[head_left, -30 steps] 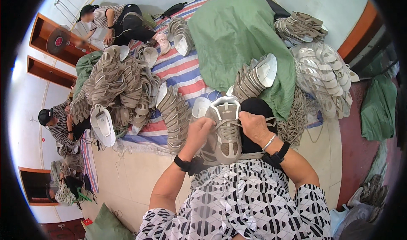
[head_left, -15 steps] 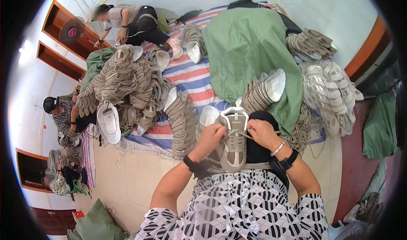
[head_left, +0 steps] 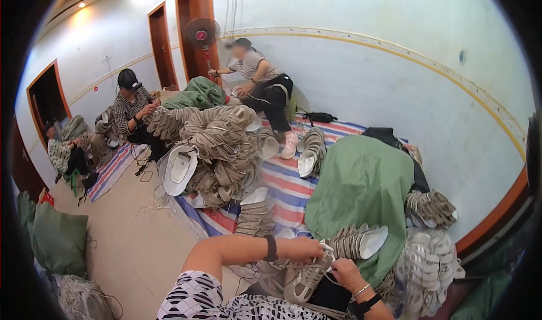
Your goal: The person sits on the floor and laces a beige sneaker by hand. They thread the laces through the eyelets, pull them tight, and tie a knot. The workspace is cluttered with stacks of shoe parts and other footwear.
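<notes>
A taupe and white lace-up shoe upper [head_left: 305,279] rests on my lap at the bottom centre, its opening facing away from me. My left hand [head_left: 304,248] is closed at its top edge, by the white lining and tongue; its fingertips are partly hidden. On the shoe's right side my right hand [head_left: 348,275] has its fingers pinched, with a pale shoelace [head_left: 326,270] running toward them. Dark wristbands sit on both wrists, and a bracelet on the right one. Just beyond my hands lies a row of nested shoe uppers [head_left: 354,242].
A big heap of shoe uppers [head_left: 217,150] lies on a striped sheet [head_left: 285,179]. A green cloth [head_left: 361,179] covers a mound at right, beside bagged pale uppers [head_left: 426,269]. Several co-workers sit along the wall, one near a standing fan [head_left: 201,35]. Green sacks [head_left: 59,232] stand at left.
My view has tilted up and swung left. My left hand has gone from pulling the lace out sideways to the shoe's top edge. My right hand stays at the shoe's right side.
</notes>
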Available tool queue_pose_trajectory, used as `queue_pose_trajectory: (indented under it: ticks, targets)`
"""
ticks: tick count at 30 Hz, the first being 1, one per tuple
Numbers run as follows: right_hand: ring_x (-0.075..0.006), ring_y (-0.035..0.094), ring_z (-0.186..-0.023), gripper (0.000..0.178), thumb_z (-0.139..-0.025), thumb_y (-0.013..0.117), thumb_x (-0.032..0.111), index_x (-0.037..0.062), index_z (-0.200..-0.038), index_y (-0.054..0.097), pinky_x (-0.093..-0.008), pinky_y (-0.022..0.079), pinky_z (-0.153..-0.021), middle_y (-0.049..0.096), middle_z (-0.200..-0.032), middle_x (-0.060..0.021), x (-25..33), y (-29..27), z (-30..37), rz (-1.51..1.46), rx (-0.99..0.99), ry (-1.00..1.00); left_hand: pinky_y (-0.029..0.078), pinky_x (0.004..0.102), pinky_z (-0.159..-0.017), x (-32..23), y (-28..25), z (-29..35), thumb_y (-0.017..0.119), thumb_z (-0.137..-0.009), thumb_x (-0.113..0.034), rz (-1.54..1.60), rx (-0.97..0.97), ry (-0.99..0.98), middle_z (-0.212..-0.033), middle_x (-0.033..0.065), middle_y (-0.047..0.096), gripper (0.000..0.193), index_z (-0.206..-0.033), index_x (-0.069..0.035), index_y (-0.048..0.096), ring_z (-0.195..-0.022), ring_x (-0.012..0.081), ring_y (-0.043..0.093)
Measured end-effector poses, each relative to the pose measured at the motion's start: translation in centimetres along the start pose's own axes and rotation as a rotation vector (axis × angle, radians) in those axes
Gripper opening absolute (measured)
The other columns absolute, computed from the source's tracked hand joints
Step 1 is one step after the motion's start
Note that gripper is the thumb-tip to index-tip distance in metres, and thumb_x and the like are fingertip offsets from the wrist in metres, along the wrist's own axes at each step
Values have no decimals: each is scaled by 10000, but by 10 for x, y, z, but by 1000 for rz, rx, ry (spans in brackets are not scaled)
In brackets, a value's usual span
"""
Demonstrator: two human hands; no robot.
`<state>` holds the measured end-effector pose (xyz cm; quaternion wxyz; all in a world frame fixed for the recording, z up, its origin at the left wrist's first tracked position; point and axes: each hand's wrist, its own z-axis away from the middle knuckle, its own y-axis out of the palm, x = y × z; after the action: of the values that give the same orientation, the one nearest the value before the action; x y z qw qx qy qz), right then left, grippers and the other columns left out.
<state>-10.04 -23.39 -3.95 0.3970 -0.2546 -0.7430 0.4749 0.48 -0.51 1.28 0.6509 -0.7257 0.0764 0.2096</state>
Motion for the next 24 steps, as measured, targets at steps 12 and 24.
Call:
queue_pose_trajectory:
  ticks: [12,24]
  targets:
    - [-352,606,-739,180,-774,592,199,36,-713,638,-440,500,-667,601,-848,-166,7,2,-35,17,313,164,498,400,-664,8,6,-5,669,-736,-328,-205,65,73,-858,70,595,224,-728,-105,681,-835,299,599]
    - [-122,607,-628,79,-927,510,98,21,-912,495,-225,471,-509,610,-771,-65,78,-109,-90,-1270,-496,405,425,329,-661,-53,-86,-44,591,-836,-178,425,-971,-141,-786,105,563,161,-787,-30,629,-747,234,534]
